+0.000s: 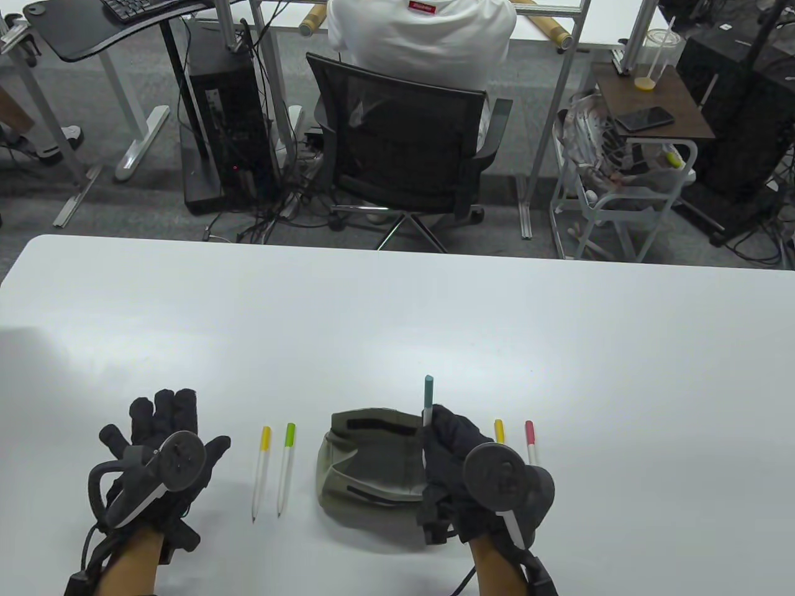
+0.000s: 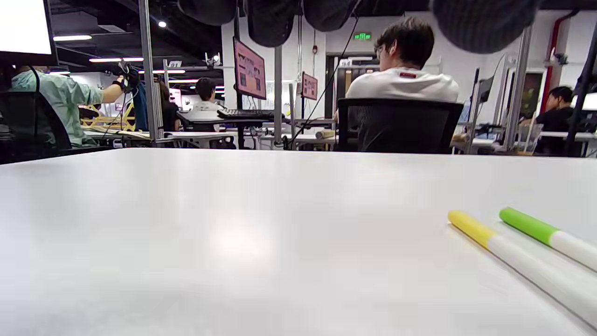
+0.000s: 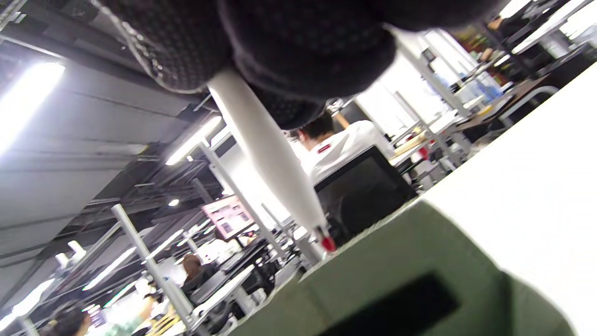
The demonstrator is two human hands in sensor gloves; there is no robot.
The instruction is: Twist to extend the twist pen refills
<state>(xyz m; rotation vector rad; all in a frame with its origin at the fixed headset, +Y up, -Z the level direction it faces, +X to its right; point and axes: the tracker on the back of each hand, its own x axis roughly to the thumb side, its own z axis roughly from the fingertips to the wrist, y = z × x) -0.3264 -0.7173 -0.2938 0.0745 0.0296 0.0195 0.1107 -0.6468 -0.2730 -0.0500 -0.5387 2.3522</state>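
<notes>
On the white table point(image 1: 397, 310) amid office desks, left hand point(image 1: 163, 447) flat and released, right hand point(image 1: 459, 459) grasping a teal-capped pen point(image 1: 428, 397).

An olive-green fabric pouch point(image 1: 366, 462) with black strips lies near the front edge of the white table point(image 1: 397, 310), about midway along it. Beyond the table's far edge, a person in a white shirt point(image 1: 422, 37) sits with their back turned in a black mesh office chair point(image 1: 404, 149). Left of the chair a black computer tower point(image 1: 223, 124) stands on the floor among cables. To the right, a small brown side table point(image 1: 652, 102) carries a dark phone point(image 1: 644, 118) and a clear cup point(image 1: 655, 59).
</notes>
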